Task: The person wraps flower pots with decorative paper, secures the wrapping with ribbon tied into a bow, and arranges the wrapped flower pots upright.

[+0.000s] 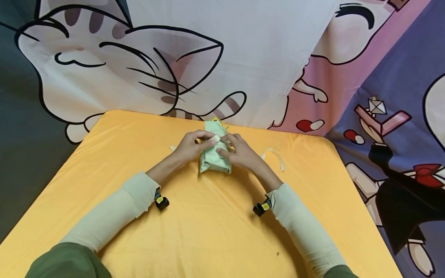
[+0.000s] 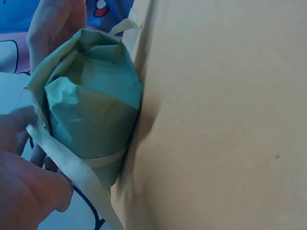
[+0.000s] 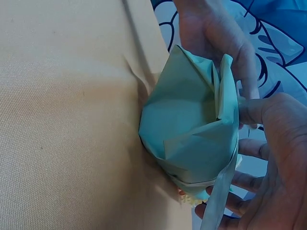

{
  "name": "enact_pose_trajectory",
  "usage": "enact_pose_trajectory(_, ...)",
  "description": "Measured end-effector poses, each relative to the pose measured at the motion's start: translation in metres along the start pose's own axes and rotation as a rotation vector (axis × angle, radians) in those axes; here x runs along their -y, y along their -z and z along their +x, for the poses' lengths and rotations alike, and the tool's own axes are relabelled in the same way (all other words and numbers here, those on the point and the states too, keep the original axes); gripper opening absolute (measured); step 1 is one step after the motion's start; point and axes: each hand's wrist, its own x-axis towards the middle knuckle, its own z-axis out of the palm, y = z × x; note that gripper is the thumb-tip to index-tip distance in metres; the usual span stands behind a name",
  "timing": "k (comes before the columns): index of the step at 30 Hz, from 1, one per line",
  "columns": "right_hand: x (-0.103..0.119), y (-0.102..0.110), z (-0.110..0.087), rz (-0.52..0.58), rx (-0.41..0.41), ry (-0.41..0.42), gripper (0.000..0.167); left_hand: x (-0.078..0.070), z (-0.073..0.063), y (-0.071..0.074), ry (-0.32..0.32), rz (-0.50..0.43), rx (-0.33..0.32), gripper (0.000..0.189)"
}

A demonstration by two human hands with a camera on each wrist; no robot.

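A bouquet-like bundle (image 1: 215, 158) wrapped in pale green paper lies on the table, small yellow bits (image 1: 216, 119) showing at its far end. A cream ribbon (image 2: 79, 175) runs round the wrap. My left hand (image 1: 194, 144) pinches the ribbon over the top of the bundle, finger and thumb close together. From the other side, my right hand (image 1: 240, 150) holds the ribbon against the paper, thumb and fingers bent. In the right wrist view the ribbon (image 3: 223, 191) passes across the right fingers (image 3: 249, 182). The crossing of the ribbon is partly hidden by the fingers.
One loose ribbon tail (image 1: 276, 156) curls on the yellow tablecloth (image 1: 194, 224) to the right; a short ribbon end (image 1: 172, 148) shows on the left. Printed cartoon curtains (image 1: 260, 58) hang behind and to the right of the table.
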Motion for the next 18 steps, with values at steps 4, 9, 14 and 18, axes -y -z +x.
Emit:
enact_pose_trajectory(4,0.003,0.0,0.0,-0.009,-0.001,-0.002,0.053,0.004,-0.002,-0.003,-0.008,-0.004,-0.036,0.031)
enact_pose_trajectory(9,0.009,-0.002,0.002,-0.011,-0.008,-0.006,0.054,0.006,-0.004,-0.006,-0.018,-0.025,-0.139,0.024)
enact_pose_trajectory(14,0.006,-0.002,0.002,0.065,-0.011,0.0,0.059,0.007,-0.002,-0.007,0.003,-0.083,-0.197,0.028)
enact_pose_trajectory(18,-0.012,0.007,-0.005,0.152,-0.005,-0.018,0.07,0.009,-0.001,-0.008,0.027,-0.109,-0.192,0.034)
